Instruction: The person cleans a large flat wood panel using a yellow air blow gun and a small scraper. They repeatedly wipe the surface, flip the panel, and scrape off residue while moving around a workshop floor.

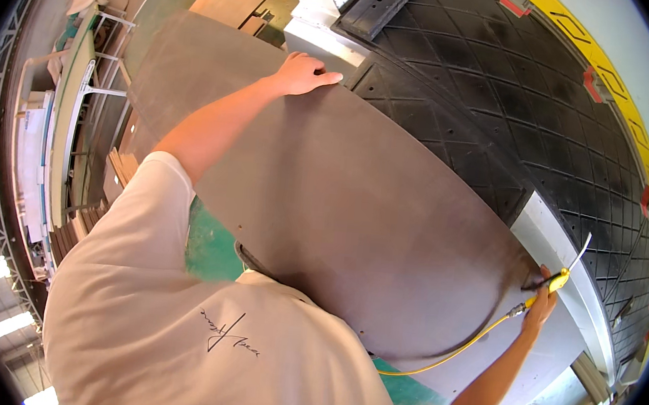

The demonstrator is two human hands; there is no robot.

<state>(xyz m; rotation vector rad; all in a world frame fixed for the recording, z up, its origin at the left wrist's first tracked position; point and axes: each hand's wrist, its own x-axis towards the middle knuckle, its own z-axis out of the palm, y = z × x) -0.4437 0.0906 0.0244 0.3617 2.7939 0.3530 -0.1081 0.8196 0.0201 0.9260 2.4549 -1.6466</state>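
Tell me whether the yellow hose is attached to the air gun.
Attached: the yellow hose ends in a metal coupling joined to the yellow air gun in the right hand.
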